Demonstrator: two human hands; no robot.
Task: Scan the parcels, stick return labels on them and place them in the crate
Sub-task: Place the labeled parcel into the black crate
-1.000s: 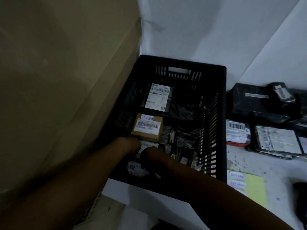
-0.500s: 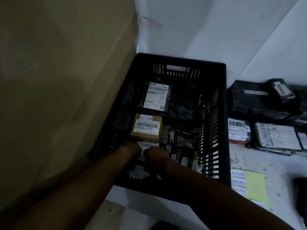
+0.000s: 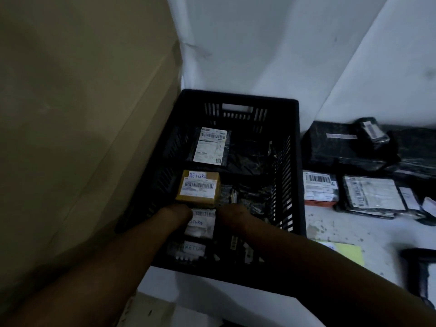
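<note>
Black slatted plastic crate [image 3: 292, 161] on pale floor | inside: brown cardboard box [image 3: 198, 188] tagged RETURN, glossy black poly bag [image 3: 238, 152] with white label | left hand [image 3: 175, 214] and right hand [image 3: 232, 214] flank a white RETURN-labelled parcel [image 3: 201, 223] low in crate; grip cannot be told, fingers hidden | unpacked black parcels [image 3: 354, 147] lie right of crate

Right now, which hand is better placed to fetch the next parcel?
Right. Both hands are down in the crate, but the right hand is on the side where the unlabelled parcels lie, outside the crate's right wall. The left hand would have to cross over.
</note>
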